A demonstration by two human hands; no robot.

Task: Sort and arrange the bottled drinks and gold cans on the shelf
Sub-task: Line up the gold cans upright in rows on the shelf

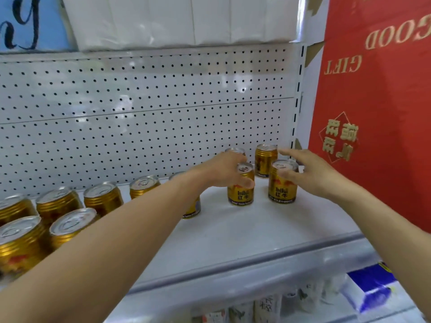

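Gold energy-drink cans stand upright on the white shelf (256, 231). My left hand (221, 169) grips one gold can (241, 192) near the back right, thumb across its front. Another can (235, 150) peeks out behind that hand. My right hand (310, 173) is spread, its thumb touching the rim of a second front can (282, 185), its fingers straight above it. A further can (265, 159) stands in the back right corner. Several more cans (102, 197) fill the left side in rows. My left forearm partly hides one can (193, 209).
A tall red gift box (373, 113) walls off the right side. The perforated back panel (140, 113) closes the rear. White packs (163, 19) sit on the shelf above. Below are bottled drinks (265, 306) and a blue and white pack (370, 290).
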